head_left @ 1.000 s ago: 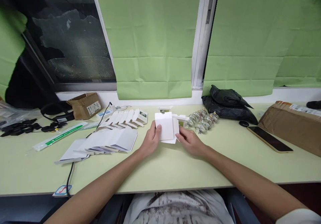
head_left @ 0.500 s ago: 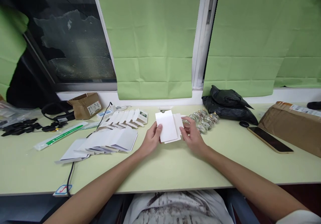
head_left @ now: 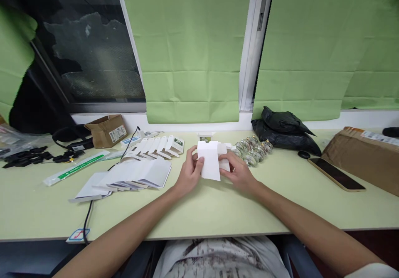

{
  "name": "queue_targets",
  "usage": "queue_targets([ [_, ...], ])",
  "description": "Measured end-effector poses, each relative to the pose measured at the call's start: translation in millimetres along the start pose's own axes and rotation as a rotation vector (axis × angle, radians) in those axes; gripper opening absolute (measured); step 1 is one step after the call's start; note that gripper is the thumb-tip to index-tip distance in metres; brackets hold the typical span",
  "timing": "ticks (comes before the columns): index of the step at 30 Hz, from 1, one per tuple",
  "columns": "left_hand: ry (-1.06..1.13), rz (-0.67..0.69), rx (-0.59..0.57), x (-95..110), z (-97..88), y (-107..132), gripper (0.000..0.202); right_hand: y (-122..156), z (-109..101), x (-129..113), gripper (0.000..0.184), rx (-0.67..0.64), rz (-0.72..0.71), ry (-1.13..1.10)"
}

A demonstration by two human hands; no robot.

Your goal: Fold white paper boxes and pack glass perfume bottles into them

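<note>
Head view: hands [head_left: 187,173] clasp white carton [head_left: 209,161], hiding its sides

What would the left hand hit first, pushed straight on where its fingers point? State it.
The folded white cardboard carton that the left hand grips, held with the right hand; beyond it, depth is unclear.

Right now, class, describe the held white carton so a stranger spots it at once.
Find the pale green desk below the window. At its middle, left hand and right hand grip a white carton. Unlike the flat cartons fanned out leftward, it is held upright.
</note>
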State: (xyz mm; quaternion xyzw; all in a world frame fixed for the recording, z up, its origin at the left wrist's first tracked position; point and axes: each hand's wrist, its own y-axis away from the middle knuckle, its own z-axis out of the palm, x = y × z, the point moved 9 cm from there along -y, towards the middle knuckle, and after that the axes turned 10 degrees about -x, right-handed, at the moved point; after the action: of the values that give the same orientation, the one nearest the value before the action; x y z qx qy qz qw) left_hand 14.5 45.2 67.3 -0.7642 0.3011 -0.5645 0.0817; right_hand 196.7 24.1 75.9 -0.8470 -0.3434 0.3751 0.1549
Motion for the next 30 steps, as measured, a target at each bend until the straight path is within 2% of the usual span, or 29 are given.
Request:
queue_targets([
  [2, -0.013, 0.026, 0.059, 1.9, -3.8, 0.7, 0.053, 0.0, -2.1, 0.6, 0.021, 0.031, -0.003, 0.008],
  [4, -0.081, 0.042, 0.104, 4.1, -8.0, 1.2, 0.049, 0.1, -3.1, 2.5, 0.021, 0.054, 0.007, 0.015],
  [6, -0.140, 0.074, 0.083, 8.3, -7.7, 0.8, 0.039, 0.7, -4.2, 3.5, 0.023, 0.076, 0.015, 0.025],
  [8, -0.165, 0.124, 0.025, 14.3, -3.7, 0.7, 0.040, 1.4, -5.1, 3.8, 0.026, 0.090, 0.023, 0.030],
  [12, -0.192, 0.162, -0.099, 20.9, 9.0, 1.7, 0.078, 2.5, -8.3, 5.7, 0.031, 0.113, 0.060, 0.020],
  [13, -0.192, 0.158, -0.114, 20.9, 11.2, 1.9, 0.083, 2.5, -9.0, 5.9, 0.031, 0.119, 0.061, 0.015],
  [22, -0.156, 0.118, -0.038, 13.3, 1.5, 1.5, 0.050, 4.1, -5.6, 8.0, 0.031, 0.089, 0.055, -0.030],
  [26, -0.109, 0.130, 0.026, 13.1, -5.5, 3.3, 0.046, 4.7, -1.3, 9.7, 0.045, 0.024, 0.057, -0.070],
  [30, -0.157, 0.070, 0.093, 5.3, -11.3, 5.4, 0.048, 4.2, 0.9, 8.3, 0.055, 0.006, 0.035, -0.107],
])
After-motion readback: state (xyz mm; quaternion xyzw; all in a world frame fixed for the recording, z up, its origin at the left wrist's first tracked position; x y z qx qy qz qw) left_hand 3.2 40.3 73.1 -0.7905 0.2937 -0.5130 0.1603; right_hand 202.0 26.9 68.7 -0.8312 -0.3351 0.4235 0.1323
